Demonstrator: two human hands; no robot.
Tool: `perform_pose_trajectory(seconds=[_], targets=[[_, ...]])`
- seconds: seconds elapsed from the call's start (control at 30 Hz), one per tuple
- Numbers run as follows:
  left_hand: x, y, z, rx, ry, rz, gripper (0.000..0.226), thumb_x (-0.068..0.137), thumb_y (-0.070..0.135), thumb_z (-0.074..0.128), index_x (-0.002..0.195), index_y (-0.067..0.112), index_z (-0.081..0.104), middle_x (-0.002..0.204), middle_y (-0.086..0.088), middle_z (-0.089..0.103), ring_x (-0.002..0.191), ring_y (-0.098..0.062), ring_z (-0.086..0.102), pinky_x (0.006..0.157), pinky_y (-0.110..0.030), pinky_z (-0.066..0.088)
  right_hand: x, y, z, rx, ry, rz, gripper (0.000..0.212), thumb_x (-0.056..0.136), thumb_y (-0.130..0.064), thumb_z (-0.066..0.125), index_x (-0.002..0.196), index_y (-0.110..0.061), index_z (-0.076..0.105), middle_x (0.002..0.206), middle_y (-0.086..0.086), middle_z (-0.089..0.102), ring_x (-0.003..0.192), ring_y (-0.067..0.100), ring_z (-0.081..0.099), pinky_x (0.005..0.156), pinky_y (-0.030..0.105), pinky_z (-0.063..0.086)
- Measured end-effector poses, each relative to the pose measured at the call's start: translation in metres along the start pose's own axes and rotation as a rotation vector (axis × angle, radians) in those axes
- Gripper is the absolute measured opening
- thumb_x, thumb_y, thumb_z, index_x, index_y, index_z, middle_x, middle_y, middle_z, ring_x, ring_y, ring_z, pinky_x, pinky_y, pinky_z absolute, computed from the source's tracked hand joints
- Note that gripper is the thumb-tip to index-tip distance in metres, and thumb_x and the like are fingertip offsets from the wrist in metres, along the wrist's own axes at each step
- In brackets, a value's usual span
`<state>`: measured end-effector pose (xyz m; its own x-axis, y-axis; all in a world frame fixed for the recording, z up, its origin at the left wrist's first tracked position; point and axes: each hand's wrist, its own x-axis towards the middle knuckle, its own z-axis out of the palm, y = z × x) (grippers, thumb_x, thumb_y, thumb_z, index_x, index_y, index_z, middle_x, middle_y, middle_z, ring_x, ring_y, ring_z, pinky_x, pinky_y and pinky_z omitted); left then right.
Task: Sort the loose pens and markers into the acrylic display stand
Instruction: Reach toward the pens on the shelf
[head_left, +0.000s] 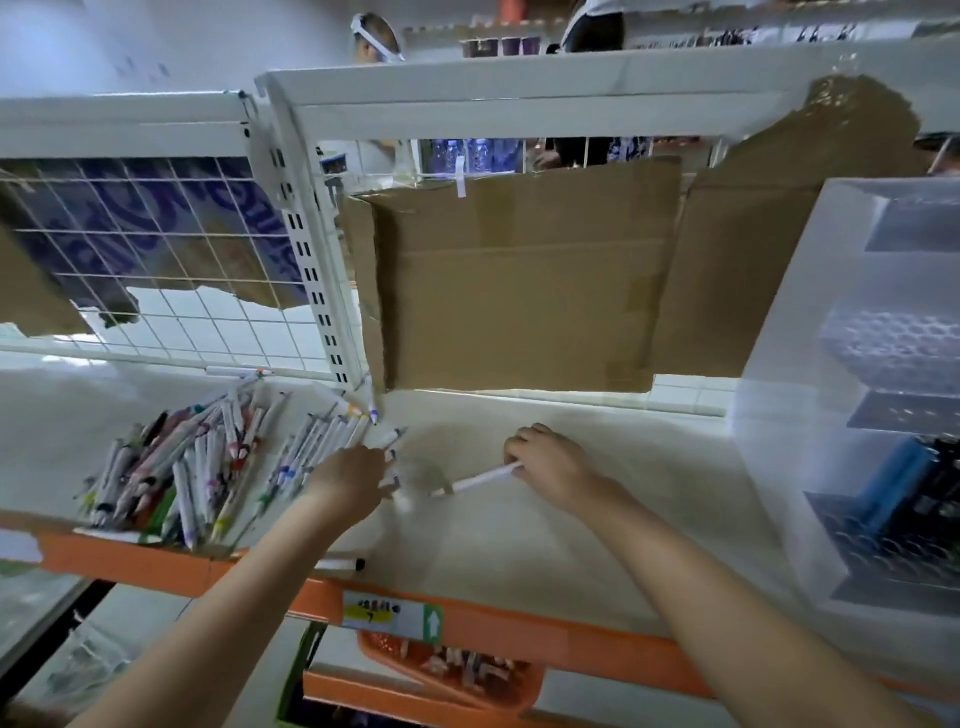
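On a white shelf (519, 519), the right hand (550, 467) pinches 1 white pen (480, 480). The left hand (350, 480) grips several pens beside the loose pile (208, 467). The acrylic stand (857, 415) sits far right; carrying the pen upright would likely help it drop cleanly into a slot.

We saw a white pen (483, 479), mostly white pens (208, 462) with coloured tips, an orange-edged white shelf (519, 631), brown cardboard (524, 291), and blue-and-white printed packaging (171, 218).
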<state>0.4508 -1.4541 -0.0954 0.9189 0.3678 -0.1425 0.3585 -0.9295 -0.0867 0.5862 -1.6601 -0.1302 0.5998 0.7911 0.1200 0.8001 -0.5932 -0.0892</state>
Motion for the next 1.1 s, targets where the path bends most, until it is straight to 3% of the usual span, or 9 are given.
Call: perform_pose_trajectory(seconds=[0.13,0.23,0.33,0.43,0.5,0.63,0.77,0.93,1.1], targets=[[0.009,0.013,-0.016,-0.156,0.082,0.114,0.017,0.092,0.027,0.051,0.105,0.016,0.052,0.105,-0.003,0.062,0.089,-0.017,0.056,0.073,-0.026,0.044,-0.011,0.009,-0.031,0.297,0.058,0.082,0.015,0.09,-0.016,0.056,0.103,-0.01,0.062,0.104,0.006,0.06,0.098,0.019,0.053,0.073,0.024,0.034],[0.014,0.043,-0.038,-0.319,0.18,0.213,0.017,0.094,0.034,0.047,0.105,0.021,0.052,0.093,0.005,0.062,0.08,-0.017,0.058,0.064,-0.024,0.042,-0.031,0.014,-0.067,0.555,0.157,0.186,0.011,0.089,-0.014,0.06,0.098,-0.013,0.065,0.089,-0.002,0.06,0.078,0.009,0.053,0.066,0.016,0.035],[0.02,0.081,-0.058,-0.48,0.205,0.357,0.011,0.091,0.027,0.051,0.102,0.03,0.051,0.079,0.015,0.059,0.071,-0.016,0.064,0.062,-0.022,0.046,-0.06,0.024,-0.101,0.761,0.291,0.294,0.007,0.087,-0.01,0.063,0.088,-0.016,0.065,0.082,-0.007,0.061,0.074,0.004,0.056,0.06,0.005,0.037],[0.019,0.126,-0.072,-0.603,0.214,0.478,0.02,0.087,0.019,0.057,0.104,0.029,0.055,0.077,0.018,0.059,0.07,-0.009,0.06,0.06,-0.019,0.042,-0.099,0.04,-0.126,0.856,0.427,0.349,0.019,0.085,-0.007,0.065,0.077,-0.024,0.062,0.077,-0.009,0.063,0.07,-0.001,0.058,0.065,0.006,0.04],[0.01,0.159,-0.082,-0.683,0.207,0.577,0.021,0.085,0.017,0.06,0.102,0.029,0.057,0.078,0.02,0.059,0.071,-0.003,0.06,0.064,-0.015,0.042,-0.13,0.053,-0.138,0.917,0.514,0.376,0.021,0.084,-0.006,0.067,0.081,-0.027,0.065,0.075,-0.013,0.064,0.073,0.001,0.062,0.076,0.015,0.048],[-0.015,0.225,-0.099,-0.779,0.145,0.814,0.024,0.085,0.015,0.062,0.092,0.037,0.054,0.081,0.012,0.064,0.071,-0.005,0.06,0.068,-0.018,0.047,-0.201,0.08,-0.155,0.987,0.671,0.441,0.021,0.084,-0.003,0.064,0.088,-0.023,0.069,0.089,0.0,0.07,0.084,0.009,0.065,0.077,0.022,0.054],[-0.039,0.293,-0.102,-0.825,0.078,0.961,0.033,0.085,0.015,0.064,0.089,0.045,0.051,0.08,0.013,0.063,0.068,-0.005,0.063,0.069,-0.024,0.053,-0.275,0.117,-0.163,0.961,0.769,0.575,0.021,0.085,-0.006,0.063,0.088,-0.025,0.069,0.081,-0.001,0.071,0.078,0.016,0.068,0.074,0.025,0.056],[-0.064,0.374,-0.101,-0.809,0.067,1.06,0.019,0.087,0.023,0.063,0.099,0.036,0.056,0.08,0.019,0.057,0.072,-0.001,0.057,0.066,-0.009,0.042,-0.349,0.164,-0.165,0.96,0.885,0.722,0.015,0.086,-0.005,0.062,0.091,-0.018,0.068,0.086,0.003,0.067,0.078,0.009,0.066,0.071,0.02,0.055],[-0.081,0.431,-0.103,-0.787,0.054,1.085,0.026,0.089,0.028,0.06,0.115,0.029,0.057,0.093,0.021,0.059,0.084,0.002,0.057,0.071,-0.001,0.039,-0.392,0.208,-0.16,0.963,0.906,0.78,0.016,0.085,-0.006,0.063,0.097,-0.015,0.068,0.09,0.007,0.068,0.083,0.015,0.066,0.074,0.026,0.056]])
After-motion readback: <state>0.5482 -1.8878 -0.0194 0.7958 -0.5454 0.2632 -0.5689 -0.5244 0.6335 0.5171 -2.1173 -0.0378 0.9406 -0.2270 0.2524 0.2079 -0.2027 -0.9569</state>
